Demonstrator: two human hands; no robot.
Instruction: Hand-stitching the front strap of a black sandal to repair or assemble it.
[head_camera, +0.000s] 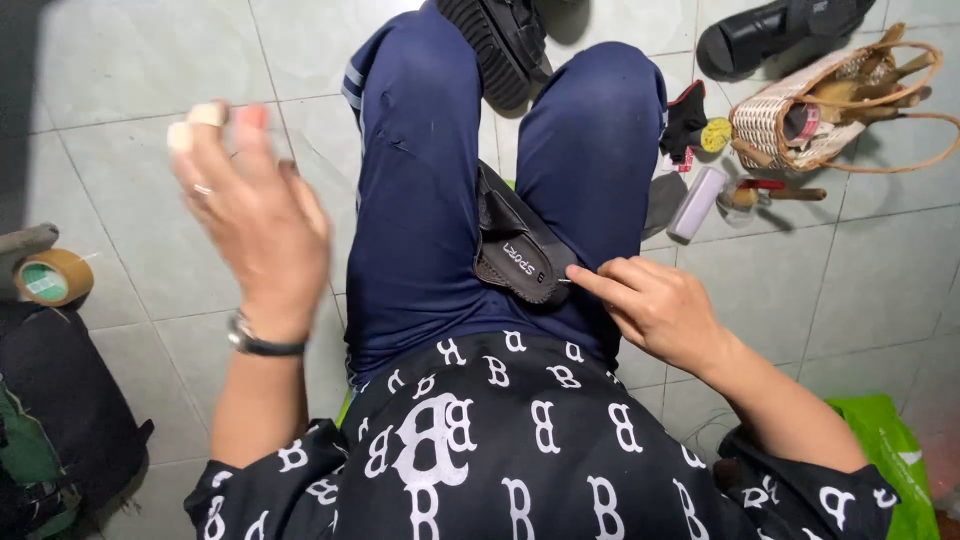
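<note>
So our left hand (250, 205) is up in the air over the tiled floor (130, 70), back of the hand to the camera, fingers (208, 115) loose and spread, holding nothing; two fingertips have pale tape wrapped around them, and there's a watch (262, 343) on the wrist. Our right hand (655, 305) is down on the lap with the forearm coming in from the lower right, fingers pinched together right at the edge of the dark shoe sole (520, 250); we can't tell if there's something tiny pinched in there. That sole sits wedged between our thighs in the navy trousers (420, 200), dark brown-black, rounded end toward us, white lettering on a strip near the end. Off to the left there's a roll of brown packing tape (52, 277) lying on the floor. Upper right we've got a woven basket bag (800, 115) with tan handles, and a pale lilac cylinder (697, 203) lying just beside it. Bright green bag (890, 450) at the lower right.
</note>
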